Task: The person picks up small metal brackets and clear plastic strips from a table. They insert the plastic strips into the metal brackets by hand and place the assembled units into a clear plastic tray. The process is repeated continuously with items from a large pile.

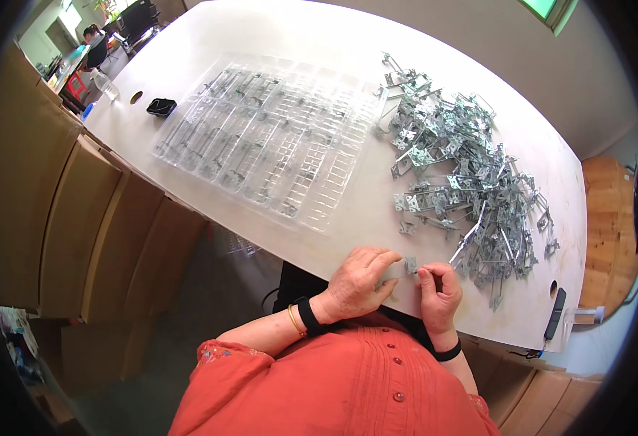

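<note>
At the table's near edge my left hand (362, 282) curls its thumb and fingers round one side of a small grey metal bracket (410, 265). My right hand (440, 291) pinches the other side between thumb and forefinger. Part of the bracket is hidden behind my fingers. Beyond my right hand spreads a large heap of similar metal brackets (471, 182) with thin rods, tangled together. Farther left lies a clear plastic tray (328, 207) with rows of ribbed compartments; several of them hold metal pieces.
All this lies on a white table (261, 22). A small black pouch (161, 107) and a clear bottle (105, 86) are at its far left. Near the right edge lies a black, bar-shaped object (555, 314). Cardboard boxes (79, 225) stand left of the table. A person (94, 33) sits far back.
</note>
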The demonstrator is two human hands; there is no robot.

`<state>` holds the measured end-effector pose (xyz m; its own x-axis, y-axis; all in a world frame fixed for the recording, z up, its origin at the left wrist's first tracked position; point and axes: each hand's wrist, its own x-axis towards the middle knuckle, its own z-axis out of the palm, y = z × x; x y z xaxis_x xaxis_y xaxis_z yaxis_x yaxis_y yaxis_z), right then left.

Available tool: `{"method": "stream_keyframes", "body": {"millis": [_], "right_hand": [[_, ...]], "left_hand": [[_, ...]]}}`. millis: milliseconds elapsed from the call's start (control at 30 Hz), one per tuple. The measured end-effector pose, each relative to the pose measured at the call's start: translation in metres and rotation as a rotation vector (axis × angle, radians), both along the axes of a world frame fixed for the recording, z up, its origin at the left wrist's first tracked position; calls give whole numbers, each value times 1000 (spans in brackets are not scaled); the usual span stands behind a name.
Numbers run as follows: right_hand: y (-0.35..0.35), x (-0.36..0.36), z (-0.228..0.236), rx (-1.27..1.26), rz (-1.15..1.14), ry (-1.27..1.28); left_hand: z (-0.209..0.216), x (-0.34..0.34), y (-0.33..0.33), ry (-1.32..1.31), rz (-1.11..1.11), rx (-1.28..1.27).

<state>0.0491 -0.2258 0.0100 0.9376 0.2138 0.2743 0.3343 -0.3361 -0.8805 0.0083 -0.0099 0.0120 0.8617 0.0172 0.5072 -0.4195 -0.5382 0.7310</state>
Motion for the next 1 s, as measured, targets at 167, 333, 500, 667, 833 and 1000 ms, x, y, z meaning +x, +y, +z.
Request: {"method": "stream_keyframes", "body": {"millis": [167, 333, 500, 667, 833, 1000], "right_hand": [[2, -1, 3, 25, 7, -5], [-1, -3, 2, 58, 0, 29], [-2, -2, -1, 58, 2, 21], [-4, -2, -5, 75, -7, 49], [-2, -1, 0, 47, -11, 32], [-3, -1, -2, 61, -25, 61]], "left_hand": [[-1, 1, 0, -39, -4, -4], [-1, 0, 1, -36, 19, 18], [0, -2, -1, -58, 58, 25], [4, -3, -2, -66, 76, 62], [2, 1, -1, -74, 115, 54], [3, 5, -2, -54, 151, 39]]}}
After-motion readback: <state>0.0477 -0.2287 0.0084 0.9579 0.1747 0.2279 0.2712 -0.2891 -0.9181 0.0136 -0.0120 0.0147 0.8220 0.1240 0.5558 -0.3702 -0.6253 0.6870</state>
